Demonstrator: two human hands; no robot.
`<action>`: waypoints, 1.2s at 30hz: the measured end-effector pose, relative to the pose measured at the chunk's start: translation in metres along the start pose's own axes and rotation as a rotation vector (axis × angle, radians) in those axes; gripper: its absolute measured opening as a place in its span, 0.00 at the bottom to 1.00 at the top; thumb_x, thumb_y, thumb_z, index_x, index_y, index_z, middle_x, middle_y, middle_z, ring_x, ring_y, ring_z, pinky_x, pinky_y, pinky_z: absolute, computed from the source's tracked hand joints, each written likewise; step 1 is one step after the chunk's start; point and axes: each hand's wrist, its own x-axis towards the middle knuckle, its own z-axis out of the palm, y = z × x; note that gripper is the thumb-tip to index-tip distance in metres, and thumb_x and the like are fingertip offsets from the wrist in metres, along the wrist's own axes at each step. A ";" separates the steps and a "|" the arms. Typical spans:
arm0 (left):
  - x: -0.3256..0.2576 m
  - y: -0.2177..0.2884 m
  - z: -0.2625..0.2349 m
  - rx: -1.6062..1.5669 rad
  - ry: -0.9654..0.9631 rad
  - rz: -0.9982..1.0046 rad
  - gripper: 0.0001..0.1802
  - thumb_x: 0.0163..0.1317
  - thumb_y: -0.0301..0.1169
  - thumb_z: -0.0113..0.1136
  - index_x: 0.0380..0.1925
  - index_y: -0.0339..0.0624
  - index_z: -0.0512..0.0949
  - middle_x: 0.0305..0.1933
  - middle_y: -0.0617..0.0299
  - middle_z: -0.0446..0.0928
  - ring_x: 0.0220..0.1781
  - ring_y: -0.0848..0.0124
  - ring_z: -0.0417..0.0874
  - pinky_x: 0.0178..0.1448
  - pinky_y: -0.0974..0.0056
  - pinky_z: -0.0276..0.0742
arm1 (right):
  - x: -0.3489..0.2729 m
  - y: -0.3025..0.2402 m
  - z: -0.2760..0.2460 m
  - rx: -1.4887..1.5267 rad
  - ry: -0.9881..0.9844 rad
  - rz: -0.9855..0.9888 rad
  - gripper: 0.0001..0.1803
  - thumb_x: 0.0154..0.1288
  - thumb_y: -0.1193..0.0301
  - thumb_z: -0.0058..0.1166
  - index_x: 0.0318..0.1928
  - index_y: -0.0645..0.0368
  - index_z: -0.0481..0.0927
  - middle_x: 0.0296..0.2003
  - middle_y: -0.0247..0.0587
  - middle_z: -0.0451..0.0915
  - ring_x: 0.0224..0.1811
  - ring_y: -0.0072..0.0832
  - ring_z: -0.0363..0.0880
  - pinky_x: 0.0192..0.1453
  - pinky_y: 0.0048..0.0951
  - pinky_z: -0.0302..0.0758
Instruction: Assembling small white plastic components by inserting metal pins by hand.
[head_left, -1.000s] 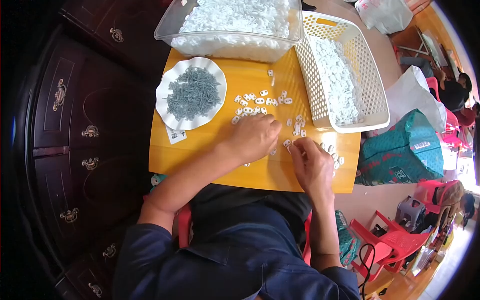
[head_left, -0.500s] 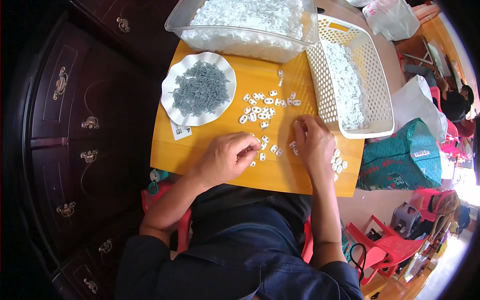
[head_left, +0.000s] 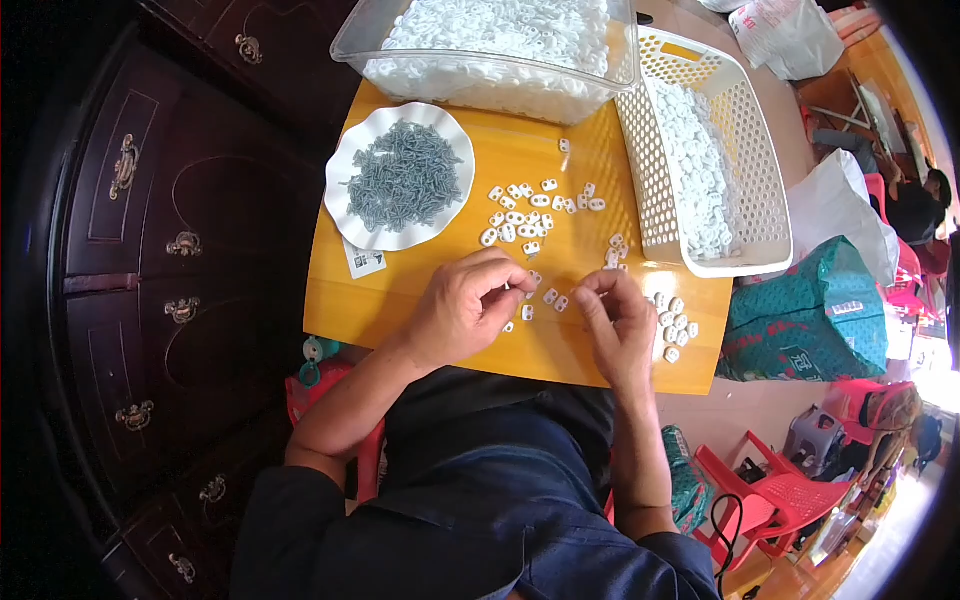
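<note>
- Left hand (head_left: 462, 308): mid-frame, fingers curled; can't tell if grip holds anything.
- Right hand (head_left: 622, 328): right of center, fingers bent; grip contents unclear.
- White pieces (head_left: 540, 201): scattered mid-frame on bench (head_left: 345, 308), some between hands.

On the surface (head_left: 360, 305), a small white card (head_left: 367, 263) pokes out from under the white plate (head_left: 395, 241), bearing a dark square code too small for me to read. To the right, the teal bag (head_left: 800, 310) carries a pale label (head_left: 847, 309) and, lower down, larger printed characters (head_left: 800, 362). Farther back, a whitish plastic bag (head_left: 800, 50) shows red print, blurred from here.
</note>
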 end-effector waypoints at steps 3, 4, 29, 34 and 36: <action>0.000 -0.005 0.010 -0.018 -0.001 0.009 0.08 0.61 0.14 0.62 0.39 0.35 0.83 0.36 0.57 0.83 0.32 0.68 0.85 0.35 0.65 0.79 | -0.022 0.010 0.010 0.310 0.025 0.077 0.03 0.75 0.78 0.62 0.45 0.65 0.84 0.28 0.23 0.80 0.27 0.10 0.70 0.32 0.17 0.67; 0.000 -0.007 0.014 -0.039 0.005 0.022 0.10 0.61 0.12 0.62 0.40 0.34 0.84 0.36 0.59 0.83 0.31 0.75 0.81 0.34 0.69 0.76 | -0.027 0.013 0.011 0.314 0.027 0.082 0.03 0.75 0.78 0.62 0.45 0.65 0.84 0.28 0.23 0.80 0.27 0.10 0.70 0.32 0.17 0.67; 0.008 0.023 0.048 0.002 -0.178 -0.108 0.10 0.65 0.18 0.62 0.45 0.37 0.75 0.33 0.56 0.83 0.31 0.69 0.87 0.36 0.64 0.83 | -0.052 0.037 0.008 0.517 0.045 0.108 0.04 0.78 0.77 0.56 0.47 0.64 0.82 0.31 0.35 0.83 0.32 0.18 0.81 0.39 0.22 0.77; 0.010 0.025 0.046 0.018 -0.205 -0.113 0.09 0.65 0.18 0.63 0.41 0.37 0.74 0.32 0.55 0.82 0.30 0.63 0.88 0.35 0.61 0.81 | -0.052 0.037 0.006 0.390 0.048 0.025 0.05 0.76 0.79 0.55 0.47 0.64 0.84 0.32 0.37 0.84 0.32 0.20 0.82 0.38 0.24 0.78; 0.011 0.025 0.044 0.032 -0.211 -0.112 0.09 0.65 0.18 0.63 0.41 0.37 0.74 0.32 0.54 0.82 0.31 0.62 0.88 0.35 0.60 0.81 | -0.050 0.034 0.003 0.281 0.055 -0.050 0.07 0.76 0.80 0.54 0.47 0.63 0.85 0.34 0.37 0.84 0.32 0.22 0.83 0.38 0.24 0.78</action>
